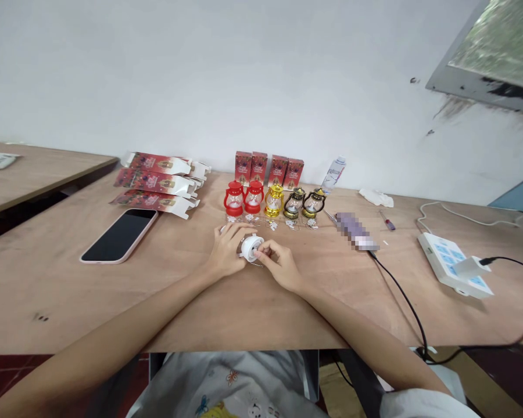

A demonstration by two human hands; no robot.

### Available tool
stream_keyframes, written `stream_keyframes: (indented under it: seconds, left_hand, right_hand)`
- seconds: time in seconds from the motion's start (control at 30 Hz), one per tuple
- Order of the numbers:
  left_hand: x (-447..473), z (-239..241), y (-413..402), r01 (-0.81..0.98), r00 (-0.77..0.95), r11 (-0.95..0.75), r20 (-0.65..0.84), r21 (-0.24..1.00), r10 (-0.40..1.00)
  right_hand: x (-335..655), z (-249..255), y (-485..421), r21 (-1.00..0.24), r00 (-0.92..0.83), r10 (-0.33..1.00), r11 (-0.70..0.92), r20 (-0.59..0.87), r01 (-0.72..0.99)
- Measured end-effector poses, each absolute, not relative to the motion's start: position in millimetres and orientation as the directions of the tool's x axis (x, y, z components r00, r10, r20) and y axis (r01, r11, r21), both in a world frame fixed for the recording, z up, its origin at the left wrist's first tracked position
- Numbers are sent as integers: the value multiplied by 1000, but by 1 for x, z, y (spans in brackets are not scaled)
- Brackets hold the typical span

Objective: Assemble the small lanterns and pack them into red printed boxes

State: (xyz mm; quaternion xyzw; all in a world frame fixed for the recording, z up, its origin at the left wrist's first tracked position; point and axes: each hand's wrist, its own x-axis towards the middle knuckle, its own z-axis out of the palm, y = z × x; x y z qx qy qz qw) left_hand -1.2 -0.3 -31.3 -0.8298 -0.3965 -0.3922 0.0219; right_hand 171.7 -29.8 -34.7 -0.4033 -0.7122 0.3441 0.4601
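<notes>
A white miniature lantern (251, 248) lies tipped on its side just above the table, its round base turned toward me. My left hand (230, 251) is closed around its body. At the base, the thumb and fingers of my right hand (279, 262) are pinched together; whatever they grip is too small to make out. A thin wire handle shows under the lantern. Beyond my hands stands a row of small lanterns: two red lanterns (253, 198), one gold lantern (274, 202) and two dark bronze lanterns (294, 204). Small bags with white parts (273, 224) lie in front of them.
Upright red boxes (258, 168) stand by the wall beside a bottle (333, 173). Flattened cartons (150, 181) and a phone (119, 237) lie left. To the right are a blurred-out device (355, 231) on a black cable, a screwdriver (389, 223) and a power strip (453, 264).
</notes>
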Motion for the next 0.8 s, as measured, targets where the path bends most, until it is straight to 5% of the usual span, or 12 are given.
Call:
stream_keyframes:
  seconds: [0.13, 0.37, 0.63, 0.8]
  left_hand:
    - [-2, -31, 1, 676, 376, -685, 674, 270, 636]
    - [-4, -31, 2, 687, 384, -684, 677, 245, 628]
    - [-3, -30, 1, 680, 383, -689, 680, 251, 625]
    - [-3, -31, 1, 667, 399, -703, 679, 247, 617]
  right_hand:
    - [172, -32, -25, -978, -309, 931, 209, 193, 18]
    - [172, -28, -24, -988, -333, 942, -23, 30, -155]
    - [170, -29, -25, -962, -95, 980, 151, 176, -227]
    - [171, -26, -25, -964, -141, 967, 184, 213, -193]
